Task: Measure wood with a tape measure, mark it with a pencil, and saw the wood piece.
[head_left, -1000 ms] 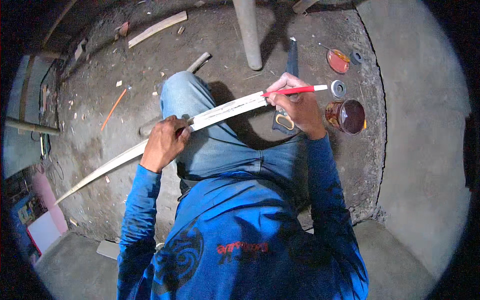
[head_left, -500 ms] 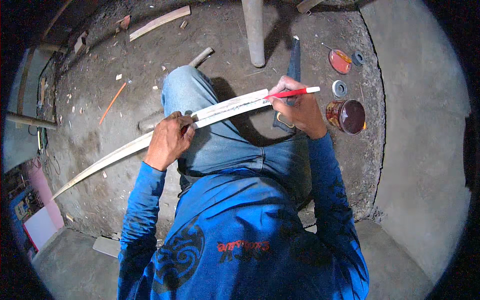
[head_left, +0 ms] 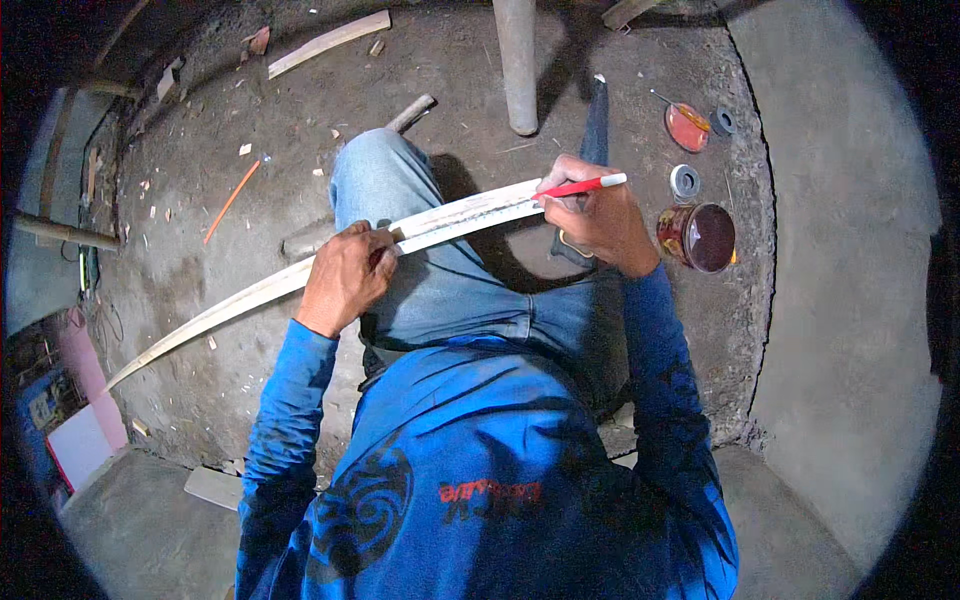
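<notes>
My left hand (head_left: 345,275) is closed on a long, pale wooden strip (head_left: 233,305) lying diagonally over my jeans, its near portion whiter with dark markings. My right hand (head_left: 600,222) grips a red pen or brush (head_left: 597,184) with a white end, its tip touching the strip near the right end. Beneath and behind my right hand lies a saw (head_left: 594,125) with a dark blade, its handle partly hidden.
At right on the dirt floor stand a container of dark contents (head_left: 708,238), a metal ring or lid (head_left: 685,182), a red lid (head_left: 685,135) with an implement, and a grey ring (head_left: 725,121). A post (head_left: 514,60), wood scraps (head_left: 325,45) and an orange stick (head_left: 230,201) lie around.
My left hand and the strip have shifted slightly right, and the view has moved a little. The red tool stays at the strip's right end.
</notes>
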A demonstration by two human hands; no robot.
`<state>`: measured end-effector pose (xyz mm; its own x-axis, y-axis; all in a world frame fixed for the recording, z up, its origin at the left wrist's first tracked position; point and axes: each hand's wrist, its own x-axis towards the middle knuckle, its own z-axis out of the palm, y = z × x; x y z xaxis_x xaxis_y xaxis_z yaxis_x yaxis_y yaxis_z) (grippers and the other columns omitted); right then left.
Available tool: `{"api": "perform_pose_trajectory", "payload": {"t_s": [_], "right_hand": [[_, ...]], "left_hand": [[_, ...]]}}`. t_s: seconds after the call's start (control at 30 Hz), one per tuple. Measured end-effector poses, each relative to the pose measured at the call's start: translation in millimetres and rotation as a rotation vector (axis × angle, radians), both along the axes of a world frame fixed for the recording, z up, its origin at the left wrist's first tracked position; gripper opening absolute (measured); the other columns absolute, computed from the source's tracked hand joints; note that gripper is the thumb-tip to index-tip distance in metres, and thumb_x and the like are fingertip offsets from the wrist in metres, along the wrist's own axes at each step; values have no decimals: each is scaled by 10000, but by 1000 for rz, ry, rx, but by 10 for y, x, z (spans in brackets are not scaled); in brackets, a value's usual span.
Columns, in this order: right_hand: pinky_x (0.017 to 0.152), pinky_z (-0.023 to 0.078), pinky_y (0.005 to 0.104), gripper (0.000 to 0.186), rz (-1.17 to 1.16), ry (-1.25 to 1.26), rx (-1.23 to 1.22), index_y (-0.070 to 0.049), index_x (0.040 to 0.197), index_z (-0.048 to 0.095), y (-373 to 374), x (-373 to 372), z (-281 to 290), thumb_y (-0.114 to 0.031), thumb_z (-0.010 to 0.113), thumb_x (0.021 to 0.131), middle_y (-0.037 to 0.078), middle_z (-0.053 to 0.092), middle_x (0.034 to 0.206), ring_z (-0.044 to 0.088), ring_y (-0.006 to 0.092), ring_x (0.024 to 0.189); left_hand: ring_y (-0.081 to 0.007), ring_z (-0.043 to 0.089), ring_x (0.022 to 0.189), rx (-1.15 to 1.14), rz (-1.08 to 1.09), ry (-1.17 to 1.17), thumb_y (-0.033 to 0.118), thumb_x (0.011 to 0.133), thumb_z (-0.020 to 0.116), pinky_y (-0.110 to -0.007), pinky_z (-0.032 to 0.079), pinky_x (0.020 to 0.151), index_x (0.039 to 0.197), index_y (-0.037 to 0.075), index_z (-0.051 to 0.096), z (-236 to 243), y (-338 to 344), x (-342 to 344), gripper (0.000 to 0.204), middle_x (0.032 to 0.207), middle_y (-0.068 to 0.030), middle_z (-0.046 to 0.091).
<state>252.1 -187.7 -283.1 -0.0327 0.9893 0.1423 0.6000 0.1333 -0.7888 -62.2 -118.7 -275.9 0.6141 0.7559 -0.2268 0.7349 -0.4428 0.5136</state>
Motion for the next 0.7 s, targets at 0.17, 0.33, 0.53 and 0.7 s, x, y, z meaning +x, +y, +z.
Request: {"api": "perform_pose_trajectory", "payload": {"t_s": [0.17,0.33,0.53,0.7], "right_hand": [[618,508,338,145,8,-6,-12,-46,856,585,11,-8,-8,-117,695,794,114,637,741,655,238,647],[615,506,353,145,15,-60,30,-46,856,583,22,-10,-46,-121,690,792,137,636,738,662,268,658],[627,509,352,131,-32,56,-3,-37,848,598,29,-60,4,-120,689,803,150,635,734,668,276,676],[635,511,342,127,-98,116,-2,-35,843,599,-14,-35,-48,-121,687,807,135,643,738,670,257,682]], "left_hand": [[-401,621,813,-11,32,7,125,837,626,-457,486,754,974,-13,691,25,-4,22,205,898,-214,620],[-363,617,753,48,6,-41,148,828,614,-450,495,698,985,25,705,-70,-5,-25,219,806,-188,601],[-389,616,776,-9,31,-17,133,833,638,-451,481,727,985,-11,691,12,3,2,215,856,-216,603],[-387,612,774,-2,37,3,131,831,627,-448,478,724,993,-5,690,9,-7,16,220,849,-216,598]]}}
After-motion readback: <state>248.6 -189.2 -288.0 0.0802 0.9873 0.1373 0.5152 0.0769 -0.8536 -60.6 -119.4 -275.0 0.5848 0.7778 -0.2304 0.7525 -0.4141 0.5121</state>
